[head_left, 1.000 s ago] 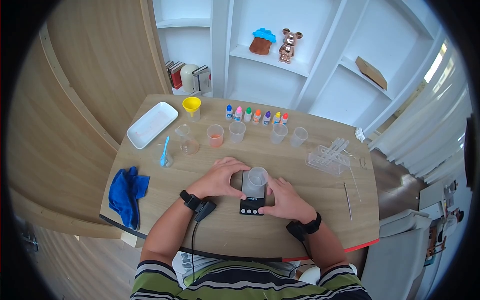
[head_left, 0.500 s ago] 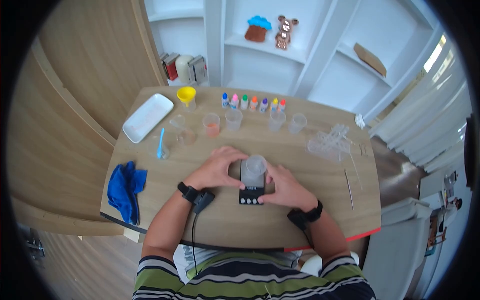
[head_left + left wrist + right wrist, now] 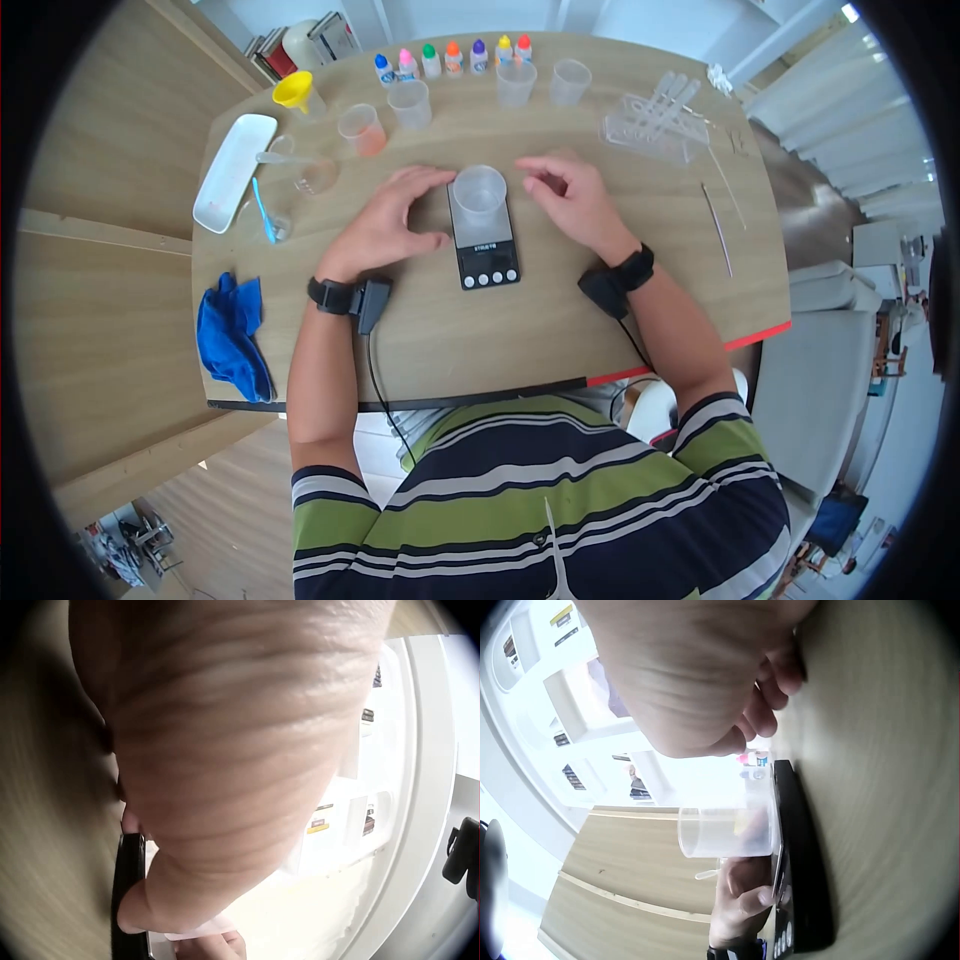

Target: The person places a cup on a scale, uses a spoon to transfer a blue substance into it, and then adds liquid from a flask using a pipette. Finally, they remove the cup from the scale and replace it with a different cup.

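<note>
A black digital scale (image 3: 485,262) with a row of round buttons lies on the table, and a clear plastic cup (image 3: 480,192) stands upright on its plate. My left hand (image 3: 385,225) is at the scale's left side, its thumb and fingers spread and the fingertips right at the edge. In the left wrist view that thumb (image 3: 142,909) overlaps the scale's dark edge (image 3: 129,862). To the right of the scale is my right hand (image 3: 575,205), apart from it, with loosely bent fingers and nothing held. The right wrist view shows the cup (image 3: 724,831) from the side.
Behind the scale stand more cups, one with reddish liquid (image 3: 368,138), and several dropper bottles (image 3: 453,62). At left are a white tray (image 3: 222,185), a yellow funnel (image 3: 294,90), a beaker (image 3: 315,178) and a blue cloth (image 3: 230,335). A clear rack (image 3: 650,140) and a thin rod (image 3: 717,230) lie right.
My right hand has come away from the scale toward the right. The left hand stays beside the scale, its thumb drawn slightly off. The head view has tilted downward.
</note>
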The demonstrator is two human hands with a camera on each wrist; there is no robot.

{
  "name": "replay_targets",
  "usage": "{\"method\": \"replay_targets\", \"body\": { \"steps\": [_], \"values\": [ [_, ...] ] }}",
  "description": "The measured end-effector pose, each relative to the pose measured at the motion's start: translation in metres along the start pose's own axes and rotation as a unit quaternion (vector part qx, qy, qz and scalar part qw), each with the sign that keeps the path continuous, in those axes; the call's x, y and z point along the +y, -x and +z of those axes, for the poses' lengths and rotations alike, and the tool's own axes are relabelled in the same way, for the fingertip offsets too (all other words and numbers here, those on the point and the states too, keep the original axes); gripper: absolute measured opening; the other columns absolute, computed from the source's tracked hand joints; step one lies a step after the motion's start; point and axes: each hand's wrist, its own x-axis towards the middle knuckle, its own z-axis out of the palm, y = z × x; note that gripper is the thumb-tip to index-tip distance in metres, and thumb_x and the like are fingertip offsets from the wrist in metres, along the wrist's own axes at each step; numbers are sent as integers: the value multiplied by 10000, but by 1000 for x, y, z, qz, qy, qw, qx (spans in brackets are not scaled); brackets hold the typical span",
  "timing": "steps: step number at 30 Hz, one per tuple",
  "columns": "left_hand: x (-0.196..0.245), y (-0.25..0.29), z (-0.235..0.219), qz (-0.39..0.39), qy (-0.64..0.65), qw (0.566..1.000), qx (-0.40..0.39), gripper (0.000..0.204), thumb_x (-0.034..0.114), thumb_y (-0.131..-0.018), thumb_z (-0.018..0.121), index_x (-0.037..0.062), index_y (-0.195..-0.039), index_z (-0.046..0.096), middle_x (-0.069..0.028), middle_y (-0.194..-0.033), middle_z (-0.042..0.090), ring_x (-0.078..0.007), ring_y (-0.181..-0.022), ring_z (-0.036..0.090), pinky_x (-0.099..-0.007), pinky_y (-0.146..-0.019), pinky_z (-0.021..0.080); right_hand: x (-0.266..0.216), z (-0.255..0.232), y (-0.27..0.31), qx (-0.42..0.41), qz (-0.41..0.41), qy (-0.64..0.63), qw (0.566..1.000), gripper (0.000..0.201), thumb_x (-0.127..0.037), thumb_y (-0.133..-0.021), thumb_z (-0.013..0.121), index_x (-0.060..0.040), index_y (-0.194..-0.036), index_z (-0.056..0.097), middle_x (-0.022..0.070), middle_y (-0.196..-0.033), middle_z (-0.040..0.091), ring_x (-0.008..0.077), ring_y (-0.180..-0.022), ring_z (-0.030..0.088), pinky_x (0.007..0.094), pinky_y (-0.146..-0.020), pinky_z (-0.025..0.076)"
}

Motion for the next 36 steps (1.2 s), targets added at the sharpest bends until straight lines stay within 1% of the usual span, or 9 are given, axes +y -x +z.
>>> {"method": "replay_targets", "body": {
  "steps": [1,2,4,10,16,22,25,29,36],
  "values": [
    [-1,0,0,-5,5,1000,-6,818,76,-771,870,47,-1540,594,-159,-1555,563,-331,-1481,498,-423,-1272,373,-4,-1,-1,21,-83,75,994,314,-107,-952,794,-66,-1262,793,50,-923,706,216,-924,635,346,-803,551],
    [-3,-2,1,-8,4,1000,3,807,71,-777,867,47,-1537,595,-161,-1549,567,-329,-1479,501,-421,-1272,374,-7,0,-1,19,-75,73,994,314,-107,-952,794,-66,-1262,793,50,-923,706,216,-924,635,346,-803,551],
    [-8,-3,5,-8,7,1000,24,754,52,-794,855,42,-1509,617,-159,-1525,584,-325,-1460,519,-415,-1259,385,-8,3,-1,11,-100,109,989,317,-163,-937,812,-92,-1246,796,56,-1036,716,276,-1087,599,378,-905,524],
    [-7,-6,6,-14,-22,999,24,716,50,-781,876,43,-1463,656,-135,-1481,616,-317,-1423,532,-423,-1232,404,-1,8,0,-2,-148,204,968,383,-311,-948,814,-144,-1293,793,53,-1217,678,294,-1232,552,447,-1052,423],
    [-10,-6,10,23,-29,998,60,710,121,-728,924,92,-1406,713,-108,-1370,698,-326,-1336,587,-444,-1199,416,-2,6,0,-20,-147,210,966,378,-323,-947,816,-175,-1295,801,53,-1229,670,290,-1234,553,450,-1052,419],
    [-8,-5,10,17,-23,998,64,709,113,-723,928,96,-1400,718,-104,-1355,700,-324,-1333,584,-441,-1207,398,-1,7,-1,-3,-157,213,964,374,-313,-934,831,-159,-1274,808,52,-1214,680,287,-1230,559,442,-1045,428],
    [-7,-5,8,-11,-42,998,35,755,84,-742,930,75,-1454,678,-128,-1457,621,-329,-1403,535,-442,-1240,389,-2,7,0,-7,-143,203,969,367,-308,-930,835,-137,-1254,812,57,-1213,687,287,-1226,565,439,-1047,433],
    [-7,-6,9,1,-54,998,42,744,103,-742,934,78,-1443,685,-127,-1440,633,-334,-1391,541,-447,-1236,385,-3,7,-1,-3,-144,197,970,353,-294,-931,832,-119,-1237,815,63,-1217,690,288,-1221,570,442,-1047,436],
    [-13,-8,16,30,-77,992,93,655,141,-748,926,119,-1373,732,-105,-1317,707,-335,-1321,596,-464,-1170,414,-6,7,0,10,-154,195,969,357,-266,-918,831,-112,-1239,806,77,-1203,684,298,-1209,574,443,-1029,448]
  ]
}}
